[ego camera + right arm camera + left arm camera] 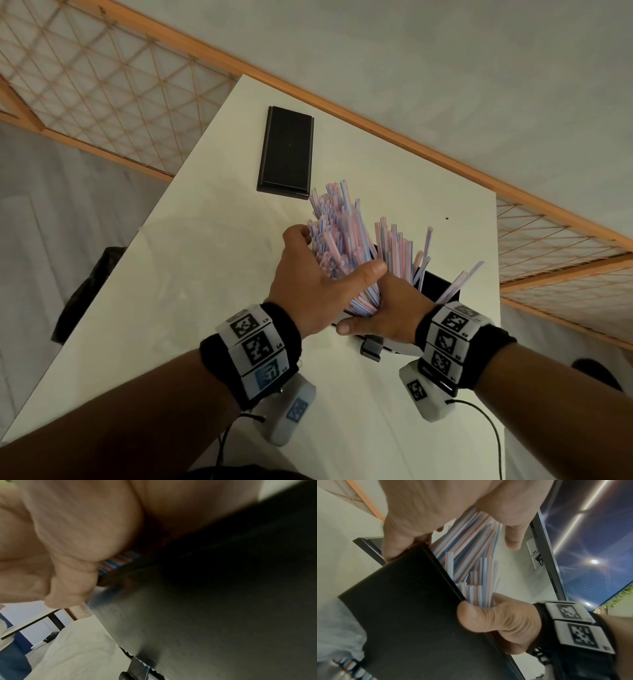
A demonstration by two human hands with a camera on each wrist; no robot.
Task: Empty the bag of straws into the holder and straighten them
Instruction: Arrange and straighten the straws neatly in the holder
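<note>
Straightening step, by the look of it: left hand (310, 281) curls round a splayed bunch of thin striped plastic straws (337, 240), feet in the black box holder (412, 615). Right hand (387, 313) grips the bunch's base at the rim. Next: squeeze, tap level. Loose straws lean beyond the right hand.

Holder mouth: crowded by the straws (342, 246) and both hands; the left hand (308, 284) and right hand (387, 308) wrap the bundle at the holder (436, 284) rim.
Far side: a black tray (286, 152) lies just beyond the straw tips.
Left of holder: bare worktop (191, 274), open for approach.
Near edge: bare worktop between the forearms.
</note>
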